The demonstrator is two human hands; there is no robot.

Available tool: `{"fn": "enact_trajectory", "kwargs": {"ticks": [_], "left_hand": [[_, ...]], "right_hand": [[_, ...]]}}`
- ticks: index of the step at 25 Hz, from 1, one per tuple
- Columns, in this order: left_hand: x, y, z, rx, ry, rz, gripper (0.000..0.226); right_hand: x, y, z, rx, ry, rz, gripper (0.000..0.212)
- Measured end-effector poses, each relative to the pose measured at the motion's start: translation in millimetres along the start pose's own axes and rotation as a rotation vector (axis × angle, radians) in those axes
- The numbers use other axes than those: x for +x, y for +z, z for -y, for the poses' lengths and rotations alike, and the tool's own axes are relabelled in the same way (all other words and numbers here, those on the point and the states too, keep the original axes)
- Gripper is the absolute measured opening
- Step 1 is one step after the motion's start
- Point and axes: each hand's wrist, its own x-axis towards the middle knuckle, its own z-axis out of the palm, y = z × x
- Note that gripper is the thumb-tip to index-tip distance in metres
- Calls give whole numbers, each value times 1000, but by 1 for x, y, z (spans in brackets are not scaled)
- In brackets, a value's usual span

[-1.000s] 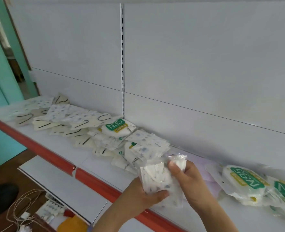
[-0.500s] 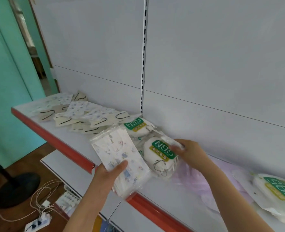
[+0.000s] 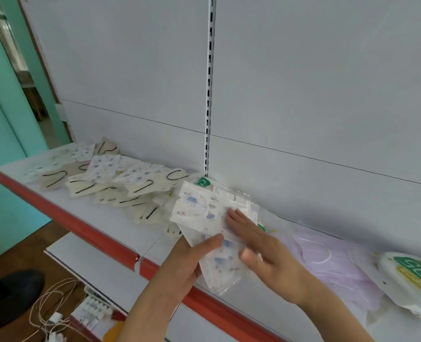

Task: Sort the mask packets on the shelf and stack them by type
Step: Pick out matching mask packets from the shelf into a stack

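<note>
Gripping from below, the left hand (image 3: 189, 265) holds a fanned stack of clear-wrapped white printed mask packets (image 3: 204, 218) over the white shelf with red front edge (image 3: 86, 225), thumb on top. The right hand (image 3: 261, 245) lies flat on the stack, fingers straight. A white pouch with green label (image 3: 412, 275) at right reads "N95", upside down. Cream packets with black loops (image 3: 86, 188) lie left; pink masks (image 3: 328, 262) right.
</note>
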Motion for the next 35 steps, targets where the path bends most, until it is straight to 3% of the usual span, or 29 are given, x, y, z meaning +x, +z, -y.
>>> {"fn": "enact_trajectory", "kwargs": {"ticks": [2,5,7,11,14,18,21,23,26,28,32,35], "left_hand": [[1,-4,3,27,-12,-6,51],[0,-3,8,-5,19,-54,53],[-2,4,11,-82,66,-104,51],[-9,19,15,-222,128,55,55],[-12,23,14,-142,121,66,57],[-22,39,20,-73,24,159,49],[-29,51,26,-81,-71,276,42],[-29,58,31,-158,-157,238,42],[-25,67,39,-54,-157,160,38],[-21,77,41,18,-138,128,33],[-21,114,44,168,-129,198,25],[-33,156,53,163,-167,361,31]], "right_hand": [[-6,-5,2,104,92,-189,70],[-11,1,-2,-163,221,-505,47],[-15,18,5,-204,263,-628,37],[-19,43,17,-417,66,-583,30],[-26,22,9,-318,96,-602,27],[-39,-15,6,212,403,-556,62],[-53,-36,-2,747,489,-509,42],[-69,-42,-7,815,528,-628,43],[-96,-55,-13,925,485,-821,39],[-119,-72,-9,1035,409,-835,37],[-156,-93,4,1011,353,-850,28],[-171,-97,-6,615,371,-894,23]]}}
